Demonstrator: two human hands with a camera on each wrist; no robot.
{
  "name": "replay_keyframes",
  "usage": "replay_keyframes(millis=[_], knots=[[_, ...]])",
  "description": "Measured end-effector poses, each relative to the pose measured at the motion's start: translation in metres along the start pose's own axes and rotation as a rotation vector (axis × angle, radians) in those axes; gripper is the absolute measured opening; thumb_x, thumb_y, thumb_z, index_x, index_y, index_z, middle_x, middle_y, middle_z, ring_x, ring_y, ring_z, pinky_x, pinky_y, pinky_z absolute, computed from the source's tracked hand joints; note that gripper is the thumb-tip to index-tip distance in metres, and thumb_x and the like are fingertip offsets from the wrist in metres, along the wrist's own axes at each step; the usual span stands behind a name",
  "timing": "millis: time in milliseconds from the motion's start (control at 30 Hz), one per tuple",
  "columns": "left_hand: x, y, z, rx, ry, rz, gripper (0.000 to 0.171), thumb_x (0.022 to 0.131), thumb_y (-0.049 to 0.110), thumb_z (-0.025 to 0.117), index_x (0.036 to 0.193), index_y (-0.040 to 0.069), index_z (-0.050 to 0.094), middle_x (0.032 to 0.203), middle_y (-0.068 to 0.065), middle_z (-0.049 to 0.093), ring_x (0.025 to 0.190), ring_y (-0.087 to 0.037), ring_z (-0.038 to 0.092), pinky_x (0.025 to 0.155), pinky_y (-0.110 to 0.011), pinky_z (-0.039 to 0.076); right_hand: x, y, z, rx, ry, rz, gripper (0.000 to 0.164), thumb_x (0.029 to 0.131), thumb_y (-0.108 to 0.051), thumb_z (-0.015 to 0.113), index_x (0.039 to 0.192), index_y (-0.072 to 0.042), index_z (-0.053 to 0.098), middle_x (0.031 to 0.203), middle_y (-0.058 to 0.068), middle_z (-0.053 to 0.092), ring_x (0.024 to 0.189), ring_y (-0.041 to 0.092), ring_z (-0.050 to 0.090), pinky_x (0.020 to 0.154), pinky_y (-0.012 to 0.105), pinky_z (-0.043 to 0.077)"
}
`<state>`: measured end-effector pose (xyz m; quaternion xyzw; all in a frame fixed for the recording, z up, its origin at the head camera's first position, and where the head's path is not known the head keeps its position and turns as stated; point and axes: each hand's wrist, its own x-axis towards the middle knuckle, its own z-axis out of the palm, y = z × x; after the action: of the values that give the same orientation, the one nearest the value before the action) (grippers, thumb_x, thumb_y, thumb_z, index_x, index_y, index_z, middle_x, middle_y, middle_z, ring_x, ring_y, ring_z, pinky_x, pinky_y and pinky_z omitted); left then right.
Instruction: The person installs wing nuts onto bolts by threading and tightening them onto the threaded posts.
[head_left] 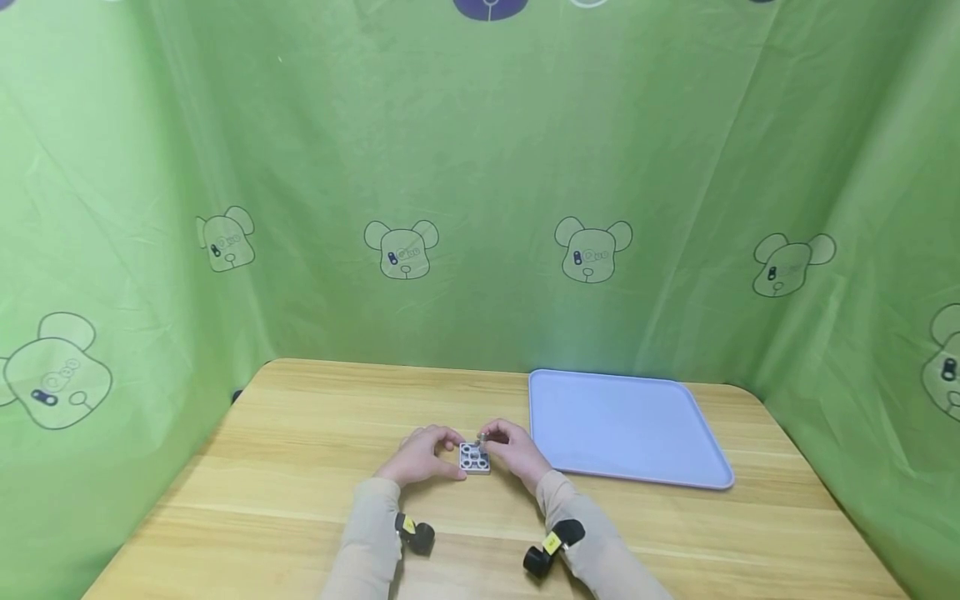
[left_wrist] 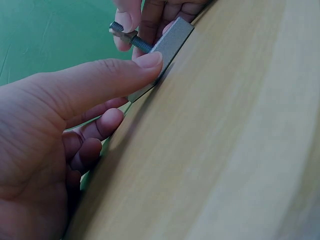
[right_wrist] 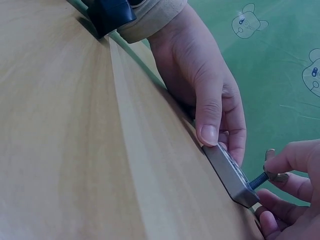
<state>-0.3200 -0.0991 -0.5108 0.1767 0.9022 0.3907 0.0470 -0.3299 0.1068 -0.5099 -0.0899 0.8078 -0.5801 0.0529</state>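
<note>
A small square metal block (head_left: 475, 468) with round holes in its top face lies on the wooden table. My left hand (head_left: 422, 457) holds the block at its left side, thumb at the near edge and fingers at the far edge. From the block rises a threaded bolt (left_wrist: 141, 44), and a wing nut (right_wrist: 272, 175) sits partway up it. The fingers of my right hand (head_left: 517, 454) pinch the wing nut from the right. In the left wrist view, the bolt's upper end (left_wrist: 116, 26) shows beyond the nut. The block's underside is hidden against the table.
A pale blue tray (head_left: 622, 425) lies at the back right of the table (head_left: 300, 467), just beyond my right hand. Green curtains (head_left: 480, 317) with bear-head prints enclose the back and sides. A black camera (head_left: 538, 562) is strapped at each wrist.
</note>
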Motion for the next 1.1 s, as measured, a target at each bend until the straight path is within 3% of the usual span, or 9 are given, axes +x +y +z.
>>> replay_keyframes(millis=[500,600,867,1100], knots=[[0.0004,0.0014,-0.0007,0.001,-0.005,-0.010,0.051,0.066,0.037,0.085,0.111,0.023,0.067,0.101,0.004,0.061,0.097,-0.015,0.047,0.090,-0.042,0.036,-0.0012,-0.0017,0.0012,-0.046,0.028,0.014,0.021,0.082,-0.013,0.074,0.096,-0.004,0.062,0.102,0.009,0.066,0.099,0.018,0.058,0.096,0.040,0.044],[0.0005,0.0009,-0.0003,0.002,0.001,-0.004,0.050,0.066,0.037,0.085,0.111,0.023,0.067,0.101,0.004,0.061,0.096,-0.015,0.047,0.089,-0.042,0.037,-0.0005,-0.0024,0.0007,-0.011,0.018,0.030,0.019,0.084,-0.016,0.071,0.098,-0.005,0.062,0.105,0.008,0.066,0.100,0.018,0.058,0.096,0.038,0.043],[0.0006,-0.0007,0.0003,-0.001,0.005,-0.020,0.052,0.065,0.038,0.086,0.112,0.024,0.067,0.101,0.006,0.061,0.095,-0.013,0.047,0.092,-0.041,0.035,-0.0009,-0.0042,-0.0010,0.045,0.026,0.048,0.023,0.092,-0.016,0.046,0.101,-0.003,0.062,0.111,0.010,0.066,0.103,0.019,0.057,0.091,0.036,0.045],[-0.0001,0.0002,0.0004,0.008,0.007,-0.005,0.052,0.066,0.037,0.085,0.112,0.022,0.067,0.101,0.004,0.061,0.096,-0.014,0.048,0.091,-0.043,0.036,-0.0041,-0.0070,0.0014,0.018,0.043,0.019,0.019,0.086,-0.006,0.054,0.103,0.000,0.061,0.110,0.013,0.066,0.102,0.020,0.057,0.091,0.035,0.044]])
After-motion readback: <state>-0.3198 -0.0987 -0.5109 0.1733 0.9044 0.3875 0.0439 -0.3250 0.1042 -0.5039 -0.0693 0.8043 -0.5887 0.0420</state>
